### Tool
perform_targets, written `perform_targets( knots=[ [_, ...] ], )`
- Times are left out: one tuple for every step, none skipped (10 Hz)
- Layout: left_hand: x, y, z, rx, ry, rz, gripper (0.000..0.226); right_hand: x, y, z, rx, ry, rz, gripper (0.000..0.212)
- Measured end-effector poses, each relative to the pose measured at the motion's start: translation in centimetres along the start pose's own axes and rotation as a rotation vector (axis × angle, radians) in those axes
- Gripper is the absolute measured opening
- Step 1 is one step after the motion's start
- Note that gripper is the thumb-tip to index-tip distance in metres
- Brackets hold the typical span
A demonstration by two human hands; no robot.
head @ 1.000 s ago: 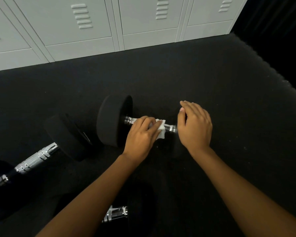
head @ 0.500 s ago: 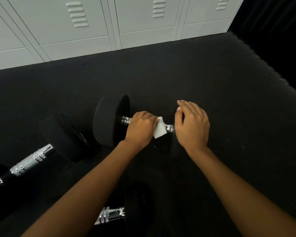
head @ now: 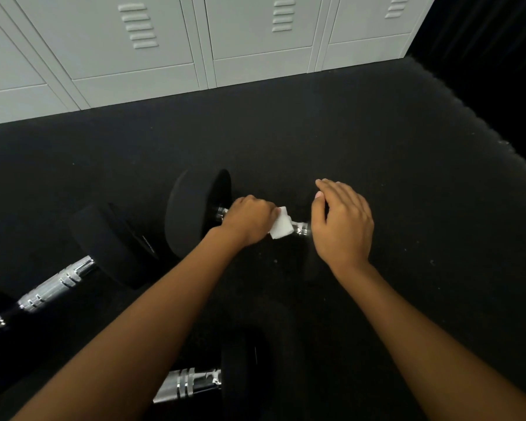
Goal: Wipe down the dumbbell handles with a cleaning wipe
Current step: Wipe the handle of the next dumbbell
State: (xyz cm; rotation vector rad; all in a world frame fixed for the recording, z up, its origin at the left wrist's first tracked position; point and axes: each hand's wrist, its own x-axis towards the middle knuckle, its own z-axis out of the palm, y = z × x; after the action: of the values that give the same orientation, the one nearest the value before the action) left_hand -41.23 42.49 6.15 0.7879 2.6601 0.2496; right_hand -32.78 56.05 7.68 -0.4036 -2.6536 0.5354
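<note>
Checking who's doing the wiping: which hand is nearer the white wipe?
Left. The left hand grips the wipe on the dumbbell handle; the right hand sits at the handle's other end, apart from the wipe.

We see it all through one wide-angle camera on the person's head, facing forward and steeply down, near enough that the left hand (head: 249,221) and right hand (head: 342,223) sit mid-frame over the dark floor (head: 377,132), lockers (head: 240,31) bowing across the top.
</note>
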Motion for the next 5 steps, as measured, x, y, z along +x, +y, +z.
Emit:
perform_targets(
  knots=[
    [0.4, 0.9, 0.2, -0.093, -0.012, -0.016, 0.04, 0.0, 0.0, 0.0, -0.003, 0.005, -0.003, 0.034],
    [-0.2, 1.6, 0.7, -0.162, 0.027, 0.05, 0.037, 0.0, 0.0, 0.0, -0.001, 0.003, -0.002, 0.034],
    [-1.2, 1.4, 0.6, -0.226, 0.099, 0.086, 0.035, 0.0, 0.1, -0.1, 0.002, 0.002, 0.001, 0.035],
    [-1.6, 0.2, 0.5, -0.183, 0.167, 0.058, 0.034, -0.1, 0.0, -0.1, 0.004, 0.007, -0.002, 0.035],
    [-0.9, -0.2, 0.4, -0.135, 0.176, -0.012, 0.035, -0.1, -0.1, 0.0, 0.003, 0.017, -0.007, 0.035]
  ],
)
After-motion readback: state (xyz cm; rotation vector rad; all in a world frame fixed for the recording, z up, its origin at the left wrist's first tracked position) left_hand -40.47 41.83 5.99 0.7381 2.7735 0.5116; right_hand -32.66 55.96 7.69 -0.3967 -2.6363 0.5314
